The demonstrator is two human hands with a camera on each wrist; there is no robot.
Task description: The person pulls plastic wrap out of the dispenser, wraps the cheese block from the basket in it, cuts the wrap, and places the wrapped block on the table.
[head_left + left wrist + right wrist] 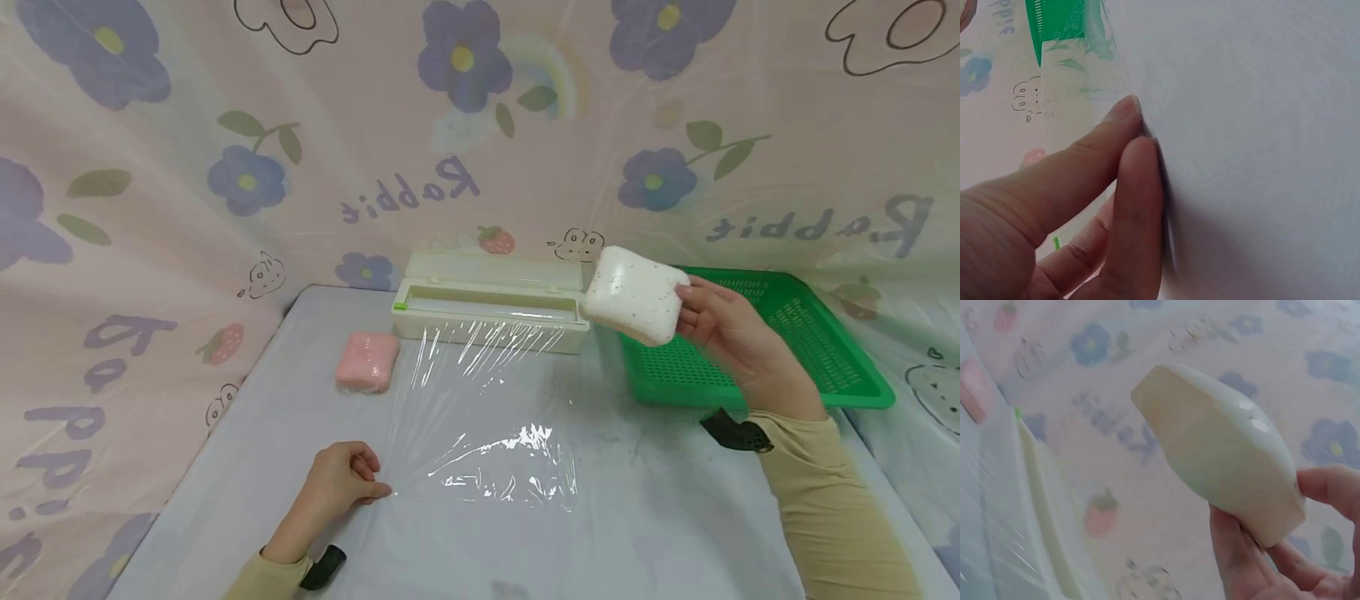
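Observation:
My right hand point(738, 333) holds a thick white pillow-shaped square piece with dark specks point(633, 296), thumb and fingers pinching one edge. The right wrist view shows this white piece point(1229, 450) edge-on, bulging on both faces. A sheet of cling film point(487, 442) runs from a cream dispenser point(491, 333) toward the front of the table. My left hand point(341, 479) pinches the film's near left corner, where creases gather. Up close, the left thumb and fingertips point(1125, 109) meet at the film's edge. A pink square piece point(367, 361), glossy with film around it, lies left of the sheet.
The dispenser's translucent lid point(495, 268) stands raised behind the roll, with a green slider point(401, 307) at its left end. A green plastic basket point(757, 396) sits at the right, under my right forearm. A printed curtain point(525, 167) hangs behind the white-covered table point(247, 417).

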